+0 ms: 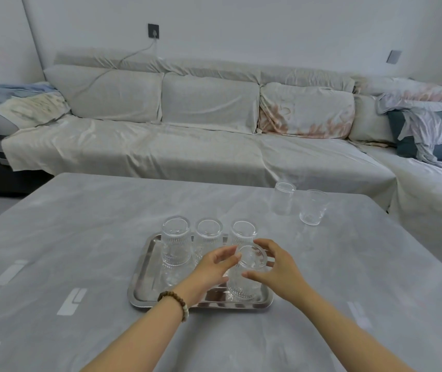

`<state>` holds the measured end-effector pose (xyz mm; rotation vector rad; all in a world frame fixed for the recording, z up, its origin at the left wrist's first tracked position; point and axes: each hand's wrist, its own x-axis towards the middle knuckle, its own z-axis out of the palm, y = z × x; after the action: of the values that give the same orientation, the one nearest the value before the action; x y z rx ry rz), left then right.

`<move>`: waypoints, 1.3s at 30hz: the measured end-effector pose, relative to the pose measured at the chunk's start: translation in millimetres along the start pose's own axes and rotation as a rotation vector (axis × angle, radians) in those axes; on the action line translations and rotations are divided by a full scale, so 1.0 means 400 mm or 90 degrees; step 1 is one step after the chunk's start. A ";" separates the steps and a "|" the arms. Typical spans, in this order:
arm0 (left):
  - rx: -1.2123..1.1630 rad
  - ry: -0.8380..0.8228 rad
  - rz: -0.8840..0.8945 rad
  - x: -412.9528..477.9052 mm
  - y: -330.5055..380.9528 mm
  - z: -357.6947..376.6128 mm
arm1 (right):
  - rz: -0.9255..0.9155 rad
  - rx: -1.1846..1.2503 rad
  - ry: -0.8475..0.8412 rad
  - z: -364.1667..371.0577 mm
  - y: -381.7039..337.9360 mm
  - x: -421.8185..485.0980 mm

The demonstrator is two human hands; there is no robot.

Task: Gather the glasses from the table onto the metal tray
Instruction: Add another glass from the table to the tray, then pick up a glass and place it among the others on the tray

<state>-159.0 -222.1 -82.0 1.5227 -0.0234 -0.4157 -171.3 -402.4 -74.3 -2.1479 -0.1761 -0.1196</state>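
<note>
Both hands cup the fourth ribbed clear glass (246, 275), upside down at the near right of the rectangular shiny metal tray (144, 280). The left hand (212, 267) has its fingers (228, 252) loosely spread on one side, the right hand (276, 269) curls openly on the other; whether either truly grips, I cannot tell. Just beyond the fingers three inverted ribbed glasses (206, 237) line the tray's far edge. Well beyond the right hand, two clear glasses (312, 206) wait on the grey counter (80, 224)
</note>
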 end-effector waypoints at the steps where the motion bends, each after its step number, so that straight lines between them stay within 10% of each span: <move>1: -0.005 0.001 0.001 0.000 -0.002 -0.002 | -0.001 -0.003 -0.001 0.002 -0.001 0.001; 14: 0.090 0.039 0.107 0.032 0.057 -0.018 | 0.030 0.075 -0.060 -0.051 0.009 0.014; 22: 0.109 0.019 0.189 0.197 0.265 0.072 | 0.090 0.164 0.131 -0.320 0.100 0.125; 39: 0.180 -0.052 0.027 0.680 0.212 0.438 | 0.201 0.239 0.123 -0.473 0.434 0.433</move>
<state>67.5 -466.7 -54.7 1.7794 -0.1845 -0.4544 25.8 -641.0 -86.2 -1.7526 0.2360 -0.1008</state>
